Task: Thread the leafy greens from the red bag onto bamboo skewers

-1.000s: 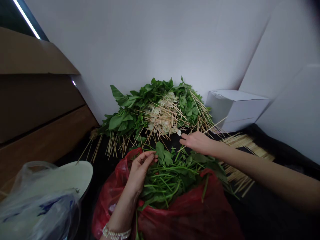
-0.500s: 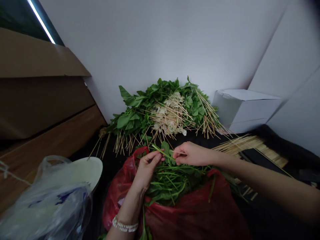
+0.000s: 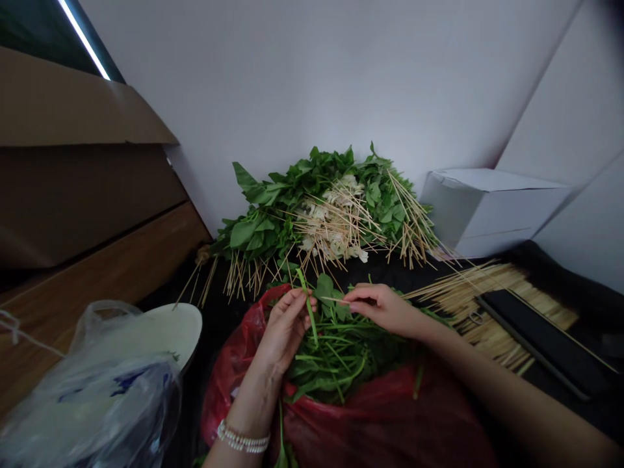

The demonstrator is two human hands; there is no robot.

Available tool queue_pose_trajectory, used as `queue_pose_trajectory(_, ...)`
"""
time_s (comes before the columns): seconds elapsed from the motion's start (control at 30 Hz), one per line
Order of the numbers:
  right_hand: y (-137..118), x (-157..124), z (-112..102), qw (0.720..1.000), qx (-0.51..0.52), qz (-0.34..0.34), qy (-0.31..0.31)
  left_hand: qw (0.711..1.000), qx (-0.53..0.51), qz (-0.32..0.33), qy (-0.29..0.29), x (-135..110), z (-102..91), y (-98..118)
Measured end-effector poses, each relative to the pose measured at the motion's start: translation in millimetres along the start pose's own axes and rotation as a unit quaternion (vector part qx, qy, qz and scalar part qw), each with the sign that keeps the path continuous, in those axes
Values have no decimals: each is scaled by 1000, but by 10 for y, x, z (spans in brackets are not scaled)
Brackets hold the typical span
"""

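My left hand (image 3: 288, 320) pinches a green leafy stem (image 3: 306, 296) between thumb and fingers, its cut end pointing up. In my right hand (image 3: 383, 307) is a thin bamboo skewer (image 3: 336, 300), its tip aimed left toward the stem, a small gap apart. Both hands are above a red plastic bag (image 3: 380, 416) filled with leafy greens (image 3: 336, 361). Behind them lies a heap of skewered greens (image 3: 266, 231), with skewered pale white pieces (image 3: 314, 218) in its middle.
Loose bamboo skewers (image 3: 507, 292) lie at the right under a dark phone-like slab (image 3: 541, 341). A white box (image 3: 511, 208) stands behind them. On the left are a white bowl (image 3: 188, 325), a clear plastic bag (image 3: 107, 416) and a cardboard box (image 3: 82, 195).
My right hand has drawn a little to the right, away from my left, with the skewer's tip now showing. The stem in my left hand has turned more upright. The view has shifted slightly.
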State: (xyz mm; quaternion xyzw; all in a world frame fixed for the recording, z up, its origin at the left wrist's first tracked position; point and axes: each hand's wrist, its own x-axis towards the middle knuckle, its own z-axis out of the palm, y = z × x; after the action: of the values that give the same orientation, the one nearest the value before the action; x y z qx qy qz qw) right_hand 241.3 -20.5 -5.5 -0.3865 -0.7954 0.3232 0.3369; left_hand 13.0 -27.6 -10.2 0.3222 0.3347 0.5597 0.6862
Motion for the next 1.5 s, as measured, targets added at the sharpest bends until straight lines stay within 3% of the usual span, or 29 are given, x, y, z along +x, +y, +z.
queue_pose_trajectory(0.07, -27, -77, 13, 986, -139, -62, 73, 1000, 10, -2, 1, -8, 11, -16)
queue_pose_trajectory(0.2, -156, -196, 29, 895, -393, -153, 144, 1000, 17, -11, 0, -30, 54, -25)
queue_pose_trajectory(0.3, -205, -218, 39, 845, -462, -206, 172, 1000, 24, -14, 8, -37, 76, -28)
queue_pose_trajectory(0.4, -176, -216, 53, 824, -472, -242, 199, 999, 35, -10, 16, -29, 71, -38)
queue_pose_trajectory(0.6, -79, -256, 84, 813, -486, -216, 236, 999, 37, -9, 22, -11, 50, -54)
queue_pose_trajectory(1.5, -40, -272, 133, 821, -488, -200, 220, 998, 52, -7, 43, -34, 94, -65)
